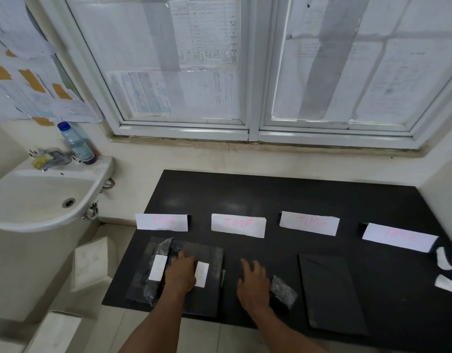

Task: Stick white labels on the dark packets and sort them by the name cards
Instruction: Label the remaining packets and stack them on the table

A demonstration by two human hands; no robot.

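- On the dark counter [270, 194], under the window, four white name cards stand in a row: first [161, 221], second [238, 224], third [309, 222], fourth [398, 239], each with blurred pink writing.
- Below the first card lies a pile of dark packets [212, 296], one crumpled packet [166, 247] on top at its far left.
- Two white labels sit on this pile, a left label [158, 267] and a right label [202, 273].
- The left hand [180, 273] rests palm down on the pile between the two labels, with its fingers pointing away. I cannot tell whether they pinch anything.
- The right hand [254, 281] lies flat on the counter below the second card with its fingers spread, and its outer edge touches a crinkled packet [283, 291].
- A flat packet [332, 291] lies below the third card.
- Two loose labels [444, 258] lie near the counter's right edge.
- A sink [41, 200] with a bottle [77, 143] stands to the left.
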